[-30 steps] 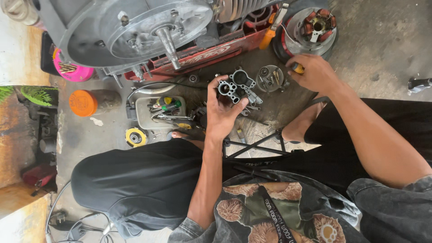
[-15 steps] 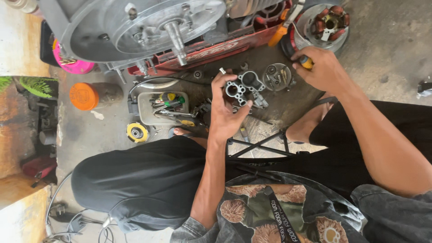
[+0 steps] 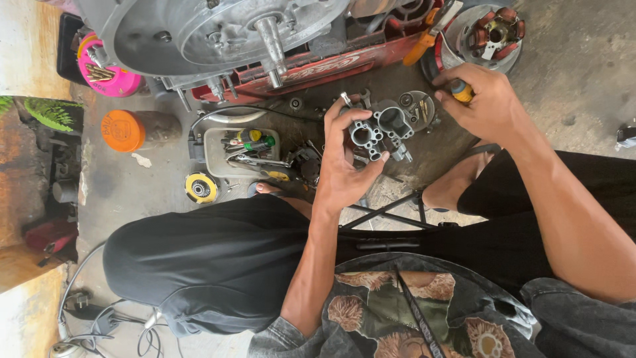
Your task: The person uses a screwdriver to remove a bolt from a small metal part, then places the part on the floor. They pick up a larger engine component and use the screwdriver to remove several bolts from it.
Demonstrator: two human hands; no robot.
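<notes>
— Well, what has the left hand (image 3: 344, 169) got?

— A small grey metal carburettor body (image 3: 377, 132), lifted off the floor near the middle of the view. The thumb sits along its lower edge and the fingers curl up behind it, so the hand is closed around the part, with its round bores facing the camera.

— And the right hand (image 3: 487, 106)?

— Up at about two o'clock from the carburettor body, and apart from it. It is closed around a tool with an orange and dark handle (image 3: 462, 90); only the handle end shows between thumb and fingers, so I cannot tell what kind of tip it has.

— What lies between the two hands?

— A round grey metal cover (image 3: 417, 109) on the concrete floor (image 3: 583, 59), just beside the carburettor body at its one o'clock.

— And further out?

— At twelve o'clock, a large engine casing (image 3: 199, 30) with a shaft sticking out, resting on a red frame (image 3: 318, 66). At one o'clock from the right hand, a round stator plate with copper coils (image 3: 490, 30). Around nine o'clock from the left hand, a shallow tray of tools (image 3: 242, 152), with a yellow and black disc (image 3: 201, 187) near its lower left corner. Further toward ten o'clock, an orange-capped can (image 3: 136, 129) lies on its side, and above it a pink tub (image 3: 109, 66). The person's knees, in dark shorts, fill the lower part of the view.
</notes>
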